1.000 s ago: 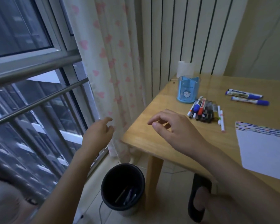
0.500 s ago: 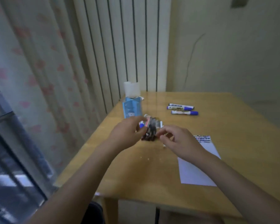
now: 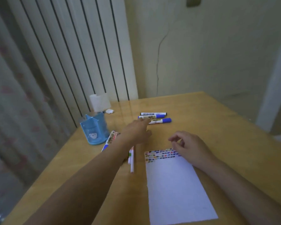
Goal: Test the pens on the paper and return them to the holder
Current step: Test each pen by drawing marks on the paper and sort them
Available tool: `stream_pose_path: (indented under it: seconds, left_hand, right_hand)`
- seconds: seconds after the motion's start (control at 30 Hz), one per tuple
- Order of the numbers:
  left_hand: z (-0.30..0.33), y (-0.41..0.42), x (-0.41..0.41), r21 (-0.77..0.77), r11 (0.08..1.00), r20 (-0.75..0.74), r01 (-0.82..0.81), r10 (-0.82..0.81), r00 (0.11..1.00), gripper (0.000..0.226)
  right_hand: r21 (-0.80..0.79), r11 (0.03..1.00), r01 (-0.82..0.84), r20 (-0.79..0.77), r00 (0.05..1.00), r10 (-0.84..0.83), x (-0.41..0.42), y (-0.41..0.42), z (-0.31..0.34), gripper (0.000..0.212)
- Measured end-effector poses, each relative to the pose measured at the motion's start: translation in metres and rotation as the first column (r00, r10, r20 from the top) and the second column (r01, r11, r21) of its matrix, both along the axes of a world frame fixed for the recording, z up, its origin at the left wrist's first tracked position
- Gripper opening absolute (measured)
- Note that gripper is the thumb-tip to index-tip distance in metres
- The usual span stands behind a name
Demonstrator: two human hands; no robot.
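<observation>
A blue pen holder [image 3: 94, 131] stands at the table's left edge. Three blue-capped markers [image 3: 154, 117] lie side by side further back. My left hand [image 3: 136, 131] stretches out to them, its fingertips at the left end of the nearest marker; I cannot tell whether it grips it. A pile of pens [image 3: 110, 139] lies by the holder, mostly hidden under my left forearm, with thin white pens [image 3: 132, 159] just right of it. White paper [image 3: 177, 187] carries rows of coloured test marks along its top. My right hand [image 3: 188, 146] rests at that top edge, fingers loosely curled, holding nothing.
A white roll of tissue [image 3: 100, 102] and a crumpled scrap [image 3: 109, 111] sit behind the holder. The wooden table [image 3: 217, 132] stands against a ribbed white radiator, with a curtain to the left. A thin cable hangs down the wall behind.
The view has swung from the window and the bin onto the table. My left hand moved from the pen pile to the three markers. My right hand moved to the paper's top.
</observation>
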State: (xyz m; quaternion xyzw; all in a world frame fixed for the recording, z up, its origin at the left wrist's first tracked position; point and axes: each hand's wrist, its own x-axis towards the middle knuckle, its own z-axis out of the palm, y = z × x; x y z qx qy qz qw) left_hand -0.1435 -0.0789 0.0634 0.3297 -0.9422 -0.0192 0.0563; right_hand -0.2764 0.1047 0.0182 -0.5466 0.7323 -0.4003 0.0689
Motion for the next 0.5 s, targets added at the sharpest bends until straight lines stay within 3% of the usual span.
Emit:
stream_pose_path:
  seconds: [0.23,0.37,0.5]
  left_hand:
    - [-0.021,-0.031,-0.035,0.134,0.99,-0.115,-0.048,0.064,0.991,0.06]
    - [-0.029,-0.032,-0.044,0.054,0.993,-0.167,-0.102,0.109,0.98,0.056]
    - [-0.034,-0.032,-0.051,-0.014,0.998,-0.157,-0.065,0.062,0.986,0.033]
  right_hand:
    - [-0.058,0.994,0.089,0.102,0.991,-0.083,-0.024,0.0,-0.006,0.016]
    - [-0.045,0.998,0.053,0.118,0.992,-0.048,-0.019,-0.004,-0.008,0.016]
    - [-0.037,0.999,0.037,0.112,0.993,-0.033,-0.016,-0.004,-0.006,0.016]
